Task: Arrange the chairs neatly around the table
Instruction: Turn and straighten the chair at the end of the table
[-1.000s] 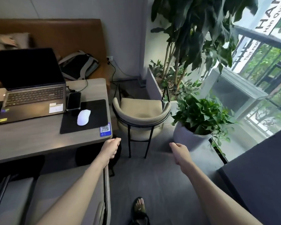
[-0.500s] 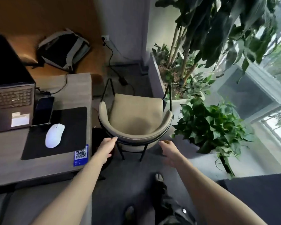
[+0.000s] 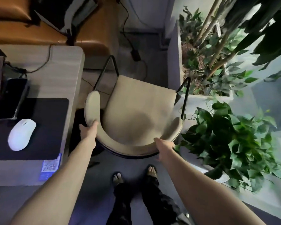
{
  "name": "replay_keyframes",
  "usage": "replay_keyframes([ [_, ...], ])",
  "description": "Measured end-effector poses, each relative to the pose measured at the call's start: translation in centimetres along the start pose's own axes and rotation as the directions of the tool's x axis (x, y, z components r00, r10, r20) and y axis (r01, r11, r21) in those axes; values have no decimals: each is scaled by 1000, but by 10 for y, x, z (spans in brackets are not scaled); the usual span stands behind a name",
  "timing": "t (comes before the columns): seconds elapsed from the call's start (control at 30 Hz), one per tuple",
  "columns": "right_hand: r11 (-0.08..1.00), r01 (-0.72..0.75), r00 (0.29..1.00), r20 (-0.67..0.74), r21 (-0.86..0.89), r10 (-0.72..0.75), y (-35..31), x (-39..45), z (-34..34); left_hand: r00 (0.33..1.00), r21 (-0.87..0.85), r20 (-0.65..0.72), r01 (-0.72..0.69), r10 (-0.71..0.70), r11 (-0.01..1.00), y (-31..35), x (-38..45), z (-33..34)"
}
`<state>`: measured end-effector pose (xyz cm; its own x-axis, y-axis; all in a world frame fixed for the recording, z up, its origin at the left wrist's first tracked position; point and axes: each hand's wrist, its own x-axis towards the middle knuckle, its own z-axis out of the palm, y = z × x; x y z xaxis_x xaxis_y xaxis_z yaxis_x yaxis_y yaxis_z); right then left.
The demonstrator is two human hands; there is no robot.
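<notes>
- The chair, beige-cushioned with a curved backrest and thin black metal legs, stands in the middle of the frame, just beside the right edge of the table.
- The chair's backrest curves toward the bottom of the frame; its seat faces toward the top.
- The left hand is on the left arm of the curved backrest, fingers wrapped over its padded rim, grasping the chair.
- The right hand is on the lower right part of the same backrest, fingers curled over the outer edge, also grasping the chair.
- Both bare forearms stretch up from the bottom corners of the frame to the backrest.
- Two feet in dark sandals stand on the grey floor at lower centre, just behind the chair.
- On the table at the left lies a black mouse mat carrying a white mouse; a dark phone lies just above the mouse.
- A small QR sticker sits near the table's lower edge.
- A leafy potted plant stands just right of the chair, with a long planter of taller plants above it at upper right.
- A brown bench runs across the upper left, beyond the table.
</notes>
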<state>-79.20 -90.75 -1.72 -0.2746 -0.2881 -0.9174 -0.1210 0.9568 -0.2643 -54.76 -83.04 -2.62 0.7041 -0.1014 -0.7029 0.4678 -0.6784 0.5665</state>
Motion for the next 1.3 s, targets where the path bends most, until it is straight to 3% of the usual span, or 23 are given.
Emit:
replay_keyframes([
  [0.1,984,-42,997,-50,176,52,-2,15,6,1000,-15,24,-1,2,1000,10,18,8],
  [0.2,985,93,992,-94,148,-79,8,23,12,998,-86,24,67,-65,994,21,28,15],
  [0.4,916,125,987,-145,382,-75,14,27,18,999,-22,-37,23,-24,1000,17,56,16],
  [0.73,933,127,990,-95,336,-101,6,60,-17,945,-43,208,267,-253,963,-5,39,14],
  [0.9,947,200,978,-102,250,-180,-17,63,-40,927,-76,266,294,-265,953,-23,17,24],
  [1.1,968,161,984,-106,191,-142,-40,72,-47,926,-131,287,290,-244,948,-33,4,34],
  [1.3,953,248,964,-139,176,-225,-62,79,-70,884,-20,352,337,-309,941,-42,-31,40],
])
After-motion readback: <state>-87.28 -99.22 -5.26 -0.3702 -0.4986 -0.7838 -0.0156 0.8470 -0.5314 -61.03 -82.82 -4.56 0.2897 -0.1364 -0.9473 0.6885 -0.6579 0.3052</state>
